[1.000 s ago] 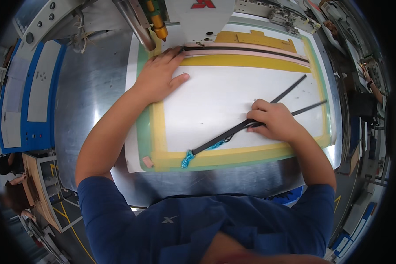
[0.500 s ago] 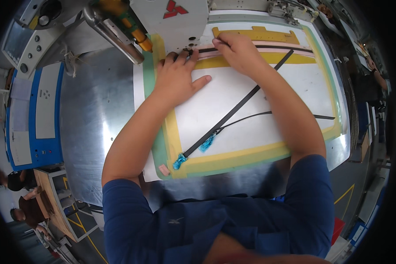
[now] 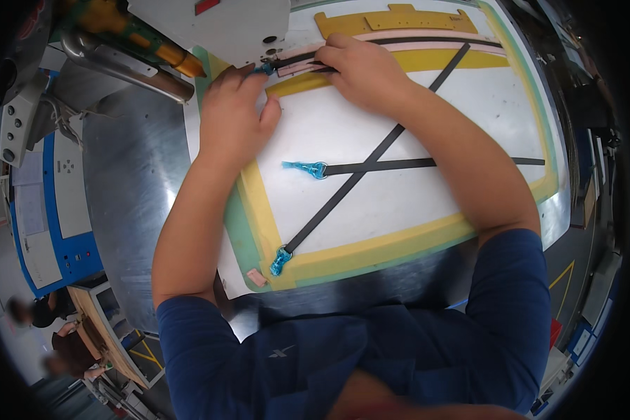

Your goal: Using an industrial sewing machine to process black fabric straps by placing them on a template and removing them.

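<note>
My left hand (image 3: 234, 112) lies at the left end of a pink-edged slot, its thumb spread and its fingertips at a small blue-wrapped end (image 3: 266, 68). Along that slot runs a black strap (image 3: 434, 40). My right hand (image 3: 367, 75) has bent fingers closed on the strap near its left part; the fingertips are partly hidden. Below my hands, a second strap with a ring and blue wrapping (image 3: 308, 169) crosses over or under a diagonal black strap (image 3: 343, 185), which also ends in blue wrapping (image 3: 281, 261). My right forearm hides part of the crossing strap.
A yellow notched plate (image 3: 406, 23) lies beyond the slot. A metal tube (image 3: 126, 66) and an orange-tipped machine part (image 3: 185, 65) hang close to my left hand. Yellow and green tape (image 3: 385, 252) borders the white sheet. Two people (image 3: 70, 350) are at the far left.
The crossing strap now lies straight, its blue end farther left. My right hand's fingers have shifted left along the slot. The whole view has shifted a little.
</note>
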`<state>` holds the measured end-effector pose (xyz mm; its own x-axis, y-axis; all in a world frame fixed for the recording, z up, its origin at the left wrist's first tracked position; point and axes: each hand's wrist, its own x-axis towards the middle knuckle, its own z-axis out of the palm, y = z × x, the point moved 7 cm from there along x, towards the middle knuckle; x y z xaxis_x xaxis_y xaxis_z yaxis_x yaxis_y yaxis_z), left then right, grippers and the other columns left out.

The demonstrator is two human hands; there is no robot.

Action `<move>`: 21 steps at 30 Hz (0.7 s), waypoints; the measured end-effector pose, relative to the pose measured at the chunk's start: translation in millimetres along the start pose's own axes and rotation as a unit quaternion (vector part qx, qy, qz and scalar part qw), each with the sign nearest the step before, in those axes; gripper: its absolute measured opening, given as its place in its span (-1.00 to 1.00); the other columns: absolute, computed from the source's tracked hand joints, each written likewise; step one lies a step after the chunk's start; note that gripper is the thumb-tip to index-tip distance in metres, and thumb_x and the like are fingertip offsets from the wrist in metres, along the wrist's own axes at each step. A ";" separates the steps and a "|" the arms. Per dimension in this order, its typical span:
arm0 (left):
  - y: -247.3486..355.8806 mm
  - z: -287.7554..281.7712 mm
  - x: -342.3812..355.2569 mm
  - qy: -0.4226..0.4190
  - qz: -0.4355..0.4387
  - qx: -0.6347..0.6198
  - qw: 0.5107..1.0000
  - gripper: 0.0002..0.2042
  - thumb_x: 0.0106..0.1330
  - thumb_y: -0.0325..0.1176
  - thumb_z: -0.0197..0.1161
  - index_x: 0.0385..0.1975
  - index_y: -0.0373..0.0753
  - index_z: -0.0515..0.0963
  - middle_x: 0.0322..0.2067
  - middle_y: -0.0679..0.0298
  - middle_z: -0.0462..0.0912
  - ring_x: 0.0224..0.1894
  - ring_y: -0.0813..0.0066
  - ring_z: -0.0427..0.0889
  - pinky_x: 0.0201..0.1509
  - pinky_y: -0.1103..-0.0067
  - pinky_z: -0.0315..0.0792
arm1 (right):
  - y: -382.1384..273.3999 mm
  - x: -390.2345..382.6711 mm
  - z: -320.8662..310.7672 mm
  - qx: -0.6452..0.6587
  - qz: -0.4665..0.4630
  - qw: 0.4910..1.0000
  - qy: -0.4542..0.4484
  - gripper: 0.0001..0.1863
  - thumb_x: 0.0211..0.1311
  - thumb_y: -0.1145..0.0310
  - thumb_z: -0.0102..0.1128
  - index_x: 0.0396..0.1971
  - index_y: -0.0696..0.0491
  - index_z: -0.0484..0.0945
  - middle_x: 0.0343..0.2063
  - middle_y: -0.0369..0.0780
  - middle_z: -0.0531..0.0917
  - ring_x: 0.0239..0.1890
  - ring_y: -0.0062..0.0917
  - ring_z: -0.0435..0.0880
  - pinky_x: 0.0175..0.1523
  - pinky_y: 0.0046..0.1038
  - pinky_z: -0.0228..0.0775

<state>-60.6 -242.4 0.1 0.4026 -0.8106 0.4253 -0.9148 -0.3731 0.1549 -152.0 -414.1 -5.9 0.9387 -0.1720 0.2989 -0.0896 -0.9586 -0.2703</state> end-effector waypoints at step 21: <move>5.5 0.4 1.2 -0.009 0.003 -0.014 1.000 -0.45 0.35 -0.16 0.37 0.25 -0.38 0.56 0.23 -0.10 0.60 0.28 -0.06 0.57 0.37 0.28 0.44 | 0.0 -0.4 1.9 0.008 -0.016 1.000 0.002 -0.66 0.26 0.38 0.26 0.04 0.00 0.67 -0.05 -0.18 0.67 0.03 -0.22 0.71 0.09 -0.20 0.60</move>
<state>-65.1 -245.6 1.1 0.3980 -0.8207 0.4100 -0.9174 -0.3563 0.1774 -151.7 -413.6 -7.9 0.9394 -0.1420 0.3120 -0.0537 -0.9599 -0.2752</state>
